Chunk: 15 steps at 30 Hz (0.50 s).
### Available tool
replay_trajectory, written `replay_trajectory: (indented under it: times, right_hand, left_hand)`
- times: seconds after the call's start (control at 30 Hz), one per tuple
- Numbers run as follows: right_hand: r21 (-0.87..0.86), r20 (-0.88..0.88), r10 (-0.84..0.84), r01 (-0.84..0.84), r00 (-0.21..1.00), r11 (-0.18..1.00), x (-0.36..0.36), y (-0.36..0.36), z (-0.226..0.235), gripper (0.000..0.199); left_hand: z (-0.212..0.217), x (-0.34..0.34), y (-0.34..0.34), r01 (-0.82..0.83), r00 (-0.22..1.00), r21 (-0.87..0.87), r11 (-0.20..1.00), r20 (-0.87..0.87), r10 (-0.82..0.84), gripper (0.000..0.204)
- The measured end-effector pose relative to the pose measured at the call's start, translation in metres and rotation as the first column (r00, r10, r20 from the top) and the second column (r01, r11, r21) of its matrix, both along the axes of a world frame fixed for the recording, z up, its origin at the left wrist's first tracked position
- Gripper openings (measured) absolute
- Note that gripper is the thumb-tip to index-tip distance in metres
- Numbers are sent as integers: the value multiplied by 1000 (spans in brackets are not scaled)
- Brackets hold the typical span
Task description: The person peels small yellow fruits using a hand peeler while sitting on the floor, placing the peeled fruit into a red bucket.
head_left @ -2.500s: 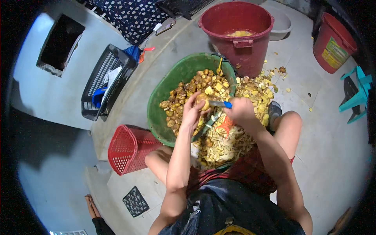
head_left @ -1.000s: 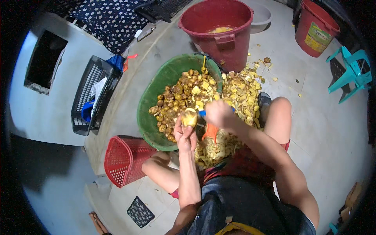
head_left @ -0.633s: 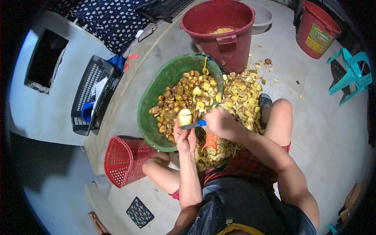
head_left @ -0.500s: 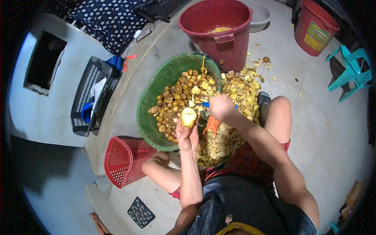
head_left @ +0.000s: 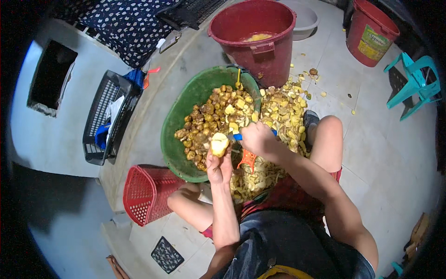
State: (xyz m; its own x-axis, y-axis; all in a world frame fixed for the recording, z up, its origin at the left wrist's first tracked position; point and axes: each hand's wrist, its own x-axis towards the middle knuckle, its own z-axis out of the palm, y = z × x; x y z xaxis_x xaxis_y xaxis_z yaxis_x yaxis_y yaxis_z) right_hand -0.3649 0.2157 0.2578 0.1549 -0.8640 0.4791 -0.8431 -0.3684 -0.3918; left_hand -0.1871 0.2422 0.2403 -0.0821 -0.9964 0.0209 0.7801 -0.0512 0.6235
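Observation:
My left hand (head_left: 219, 169) is closed round the lower part of a partly peeled potato (head_left: 219, 142), its pale yellow flesh facing up. My right hand (head_left: 258, 138) grips a knife by its blue handle (head_left: 238, 137). The blade points left and meets the potato's right side, partly hidden. Both hands are over the near right edge of a green tub (head_left: 173, 116) holding many unpeeled brown potatoes (head_left: 200, 122). Yellow cut pieces (head_left: 239, 104) lie at the tub's right side. Below my right hand is an orange plastic piece (head_left: 247, 160).
Peelings (head_left: 281, 109) heap on the floor between my legs and right of the tub. A big red bucket (head_left: 253, 51) with yellow pieces stands beyond it. A red basket (head_left: 155, 193) and black crate (head_left: 104, 121) are left; a teal stool (head_left: 413, 83) and another red bucket (head_left: 371, 35) right.
The potato in my left hand has tilted and shifted slightly left and down. My right hand has brought the knife down to the potato's side.

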Motion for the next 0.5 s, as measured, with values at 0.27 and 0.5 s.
replay_trajectory:
  times: [0.27, 0.5]
  right_hand:
    - [18, -60, 133, -132, 989, 991, -11, -1, 13, 11]
    - [139, 129, -22, 3, 991, 990, -19, -13, -2, 17]
  left_hand:
    - [5, 11, 8, 54, 992, 18, 998, -116, -51, 72]
    - [29, 5, 6, 96, 995, -99, 990, 44, -92, 80]
